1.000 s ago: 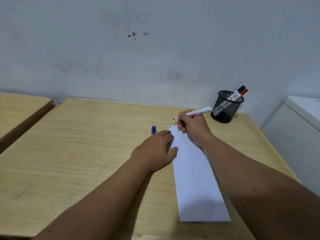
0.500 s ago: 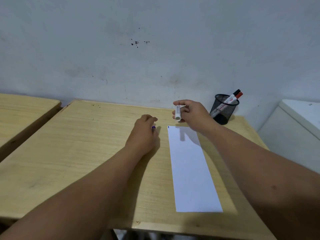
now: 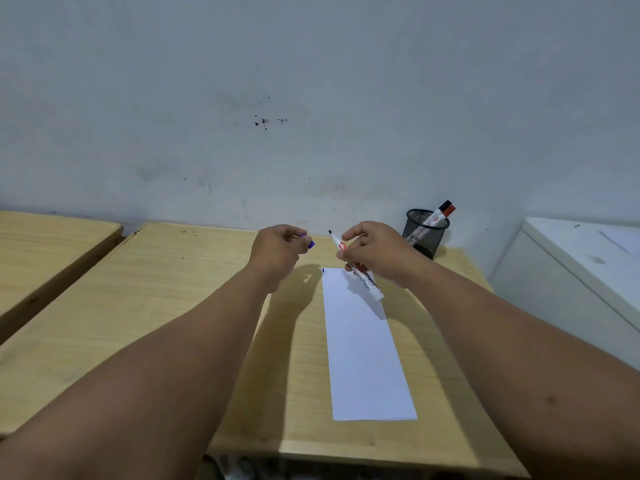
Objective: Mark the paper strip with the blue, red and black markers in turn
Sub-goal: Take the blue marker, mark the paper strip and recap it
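Observation:
A long white paper strip [image 3: 367,351] lies on the wooden desk [image 3: 166,306], with a small blue mark [image 3: 323,270] at its far left corner. My right hand [image 3: 375,252] holds the uncapped blue marker [image 3: 363,278] above the strip's far end, its tip pointing up and left. My left hand [image 3: 278,251] is raised beside it and pinches the blue cap [image 3: 311,244]; cap and tip are a short gap apart. The red and black markers [image 3: 441,213] stand in a black mesh cup [image 3: 426,233] at the desk's far right.
A pale wall rises right behind the desk. A second wooden desk [image 3: 41,251] stands to the left across a narrow gap. A white cabinet [image 3: 581,271] stands close on the right. The desk's front edge is near the strip's near end.
My left hand left the strip, picked the blue cap off the desk and lifted it. My right hand raised the marker off the paper and turned its tip toward the cap.

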